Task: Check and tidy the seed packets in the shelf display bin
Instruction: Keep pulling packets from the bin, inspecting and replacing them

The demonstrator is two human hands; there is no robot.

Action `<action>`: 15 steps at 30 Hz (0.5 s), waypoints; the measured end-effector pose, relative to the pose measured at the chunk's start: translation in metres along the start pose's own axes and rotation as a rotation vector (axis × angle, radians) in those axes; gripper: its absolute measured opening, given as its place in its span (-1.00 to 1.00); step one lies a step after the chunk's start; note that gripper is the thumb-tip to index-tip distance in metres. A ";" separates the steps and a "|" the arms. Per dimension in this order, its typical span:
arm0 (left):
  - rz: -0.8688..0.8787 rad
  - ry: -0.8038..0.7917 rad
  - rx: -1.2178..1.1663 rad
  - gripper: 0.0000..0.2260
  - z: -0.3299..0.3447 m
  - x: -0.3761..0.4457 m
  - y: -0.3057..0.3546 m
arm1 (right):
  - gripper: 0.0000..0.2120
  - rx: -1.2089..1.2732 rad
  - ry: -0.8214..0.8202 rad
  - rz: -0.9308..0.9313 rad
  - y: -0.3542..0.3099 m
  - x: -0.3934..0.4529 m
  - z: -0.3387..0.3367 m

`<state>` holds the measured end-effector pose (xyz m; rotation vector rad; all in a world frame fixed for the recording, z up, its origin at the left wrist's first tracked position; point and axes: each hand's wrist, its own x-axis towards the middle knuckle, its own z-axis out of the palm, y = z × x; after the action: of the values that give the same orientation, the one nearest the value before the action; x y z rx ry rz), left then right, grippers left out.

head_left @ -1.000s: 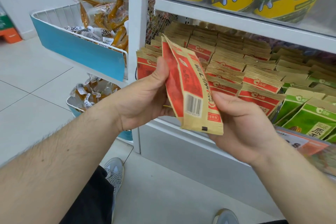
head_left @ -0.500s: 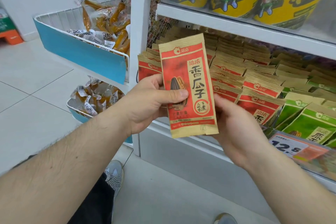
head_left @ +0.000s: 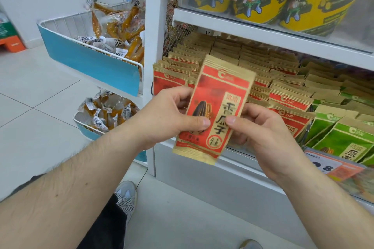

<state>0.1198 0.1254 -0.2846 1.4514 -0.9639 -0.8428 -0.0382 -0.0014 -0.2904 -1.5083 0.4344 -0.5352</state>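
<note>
Since the previous frame, right hand now pinches the red-and-kraft paper seed packet with thumb on its front, and packet tilts right. Left hand grips its left edge, thumb across front. Packet held before shelf display bin, ahead of rows of red packets; green packets farther right.

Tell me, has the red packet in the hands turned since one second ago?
Yes. The red seed packet showed its barcode back then; now its front faces the camera, top tilted right against the white shelf post.
</note>
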 end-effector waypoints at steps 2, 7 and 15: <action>0.032 -0.055 0.152 -0.68 -0.001 -0.001 0.002 | -0.75 -0.012 0.001 -0.006 0.000 0.002 -0.004; 0.154 -0.096 0.264 -0.79 -0.001 -0.003 0.008 | -0.85 -0.022 -0.041 -0.090 -0.003 0.001 -0.012; 0.482 0.397 0.799 -0.60 -0.031 0.041 0.029 | -0.42 -0.149 0.175 -0.358 -0.074 0.000 -0.055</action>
<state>0.1615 0.1000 -0.2516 1.8303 -1.3293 0.2299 -0.0745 -0.0453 -0.2180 -1.7013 0.3455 -0.9381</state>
